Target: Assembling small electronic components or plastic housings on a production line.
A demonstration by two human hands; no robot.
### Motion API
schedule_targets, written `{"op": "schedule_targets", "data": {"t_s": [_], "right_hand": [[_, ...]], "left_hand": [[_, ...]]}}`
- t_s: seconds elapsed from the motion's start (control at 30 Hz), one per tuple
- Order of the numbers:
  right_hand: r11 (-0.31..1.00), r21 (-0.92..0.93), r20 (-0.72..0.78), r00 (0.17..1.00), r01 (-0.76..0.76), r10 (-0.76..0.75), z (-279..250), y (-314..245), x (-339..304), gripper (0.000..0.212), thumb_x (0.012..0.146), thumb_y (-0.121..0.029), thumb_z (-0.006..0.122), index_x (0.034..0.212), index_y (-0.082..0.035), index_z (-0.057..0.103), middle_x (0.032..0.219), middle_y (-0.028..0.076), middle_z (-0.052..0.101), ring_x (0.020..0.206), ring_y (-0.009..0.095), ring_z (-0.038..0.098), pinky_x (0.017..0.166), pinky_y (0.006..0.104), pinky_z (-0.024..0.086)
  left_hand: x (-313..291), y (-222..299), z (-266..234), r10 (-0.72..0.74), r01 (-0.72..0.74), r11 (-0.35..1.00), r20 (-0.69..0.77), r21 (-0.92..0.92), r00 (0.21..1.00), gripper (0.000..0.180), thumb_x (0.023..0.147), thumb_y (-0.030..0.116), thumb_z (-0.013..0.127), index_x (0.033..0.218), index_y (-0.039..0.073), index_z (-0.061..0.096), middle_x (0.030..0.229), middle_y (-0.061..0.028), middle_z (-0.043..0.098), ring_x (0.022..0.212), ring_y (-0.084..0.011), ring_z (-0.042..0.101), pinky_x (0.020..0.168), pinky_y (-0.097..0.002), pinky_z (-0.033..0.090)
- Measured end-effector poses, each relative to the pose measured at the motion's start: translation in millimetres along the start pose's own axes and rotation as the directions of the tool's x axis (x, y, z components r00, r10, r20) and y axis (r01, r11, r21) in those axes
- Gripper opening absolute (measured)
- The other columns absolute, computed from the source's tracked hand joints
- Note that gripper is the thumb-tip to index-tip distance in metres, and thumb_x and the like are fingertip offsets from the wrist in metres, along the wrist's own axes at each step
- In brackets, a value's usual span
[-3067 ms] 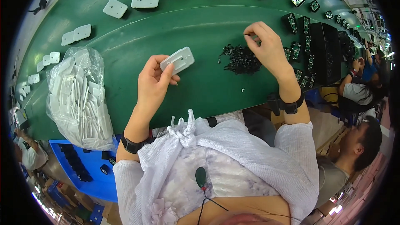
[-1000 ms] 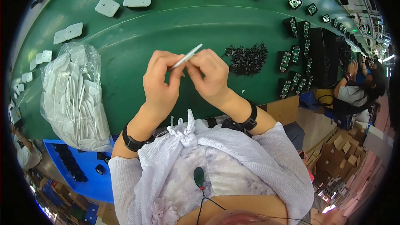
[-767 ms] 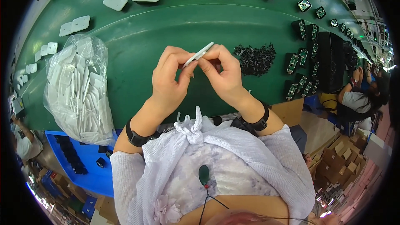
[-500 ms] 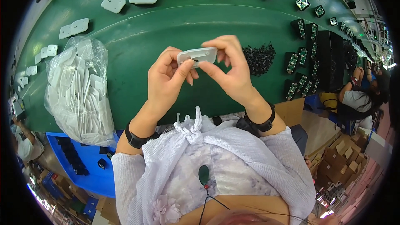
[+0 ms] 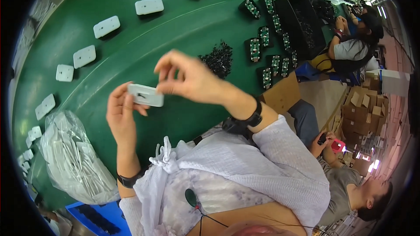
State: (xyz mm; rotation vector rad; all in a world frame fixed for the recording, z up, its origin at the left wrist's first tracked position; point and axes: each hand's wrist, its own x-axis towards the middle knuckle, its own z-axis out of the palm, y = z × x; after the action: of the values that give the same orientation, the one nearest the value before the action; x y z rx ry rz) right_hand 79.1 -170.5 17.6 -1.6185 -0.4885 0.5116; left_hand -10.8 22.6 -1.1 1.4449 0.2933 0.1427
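Observation:
A white plastic cover [image 5: 153,98], flat with rounded corners, is held at its left end by my left hand [image 5: 121,110], thumb on top and fingers beneath. On its face sits a small dark piece [image 5: 141,95]. My right hand [image 5: 188,78] is at the cover's right end, thumb tip by the corner and the other fingers curved apart from it. Whether the thumb touches the cover I cannot tell. Just beyond that hand lies a pile of small black parts [image 5: 220,59] on the green table [image 5: 144,52].
A clear plastic bag [image 5: 74,161] full of white covers is at the left. White covers [image 5: 107,27] line the table's far side. Black housings with green circuit boards [image 5: 255,50] stand at the right beside a black box [image 5: 299,28]. A blue tray [image 5: 114,214] sits below the bag.
The view has swung right. My right hand has shifted from pressing on the cover with its thumb to curved, parted fingers at its end. The left hand keeps its hold.

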Motion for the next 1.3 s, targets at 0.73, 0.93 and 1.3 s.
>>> {"op": "schedule_targets", "data": {"t_s": [0.73,0.93,1.3], "right_hand": [[-0.008,-0.965,-0.245,0.894,-0.261,0.375,-179.4,-26.0,8.2,0.060,0.073,-0.044,0.075,0.127,-0.022,0.057,0.125,0.011,0.055,0.114,0.030,0.055,0.090,0.0417,0.048],[0.109,-0.974,-0.186,0.974,-0.200,0.128,-196.4,6.9,4.0,0.039,0.074,-0.021,0.077,0.105,-0.007,0.059,0.106,0.016,0.056,0.096,0.036,0.059,0.083,0.0417,0.050],[0.943,-0.332,-0.278,0.959,-0.037,-0.060,-152.0,37.7,40.8,0.031,0.090,-0.012,0.060,0.120,-0.007,0.062,0.108,0.000,0.060,0.092,0.009,0.054,0.083,0.0219,0.042]], "left_hand": [[38.8,-3.6,-49.8,0.239,-0.219,0.449,0.120,0.866,0.964,0.021,0.093,0.005,0.050,0.104,0.011,0.067,0.096,-0.0108,0.054,0.083,-0.0301,0.058,0.072,-0.0378,0.048],[13.6,-8.0,-39.8,0.298,-0.132,0.306,0.037,0.943,0.954,0.042,0.088,0.025,0.063,0.126,0.010,0.054,0.101,-0.0117,0.053,0.093,-0.0304,0.055,0.075,-0.0389,0.047],[-2.6,-24.5,-31.6,0.412,-0.262,0.201,0.161,0.944,0.897,0.065,0.076,0.014,0.073,0.135,0.008,0.046,0.114,-0.0125,0.054,0.102,-0.0321,0.052,0.087,-0.0416,0.041]]}}
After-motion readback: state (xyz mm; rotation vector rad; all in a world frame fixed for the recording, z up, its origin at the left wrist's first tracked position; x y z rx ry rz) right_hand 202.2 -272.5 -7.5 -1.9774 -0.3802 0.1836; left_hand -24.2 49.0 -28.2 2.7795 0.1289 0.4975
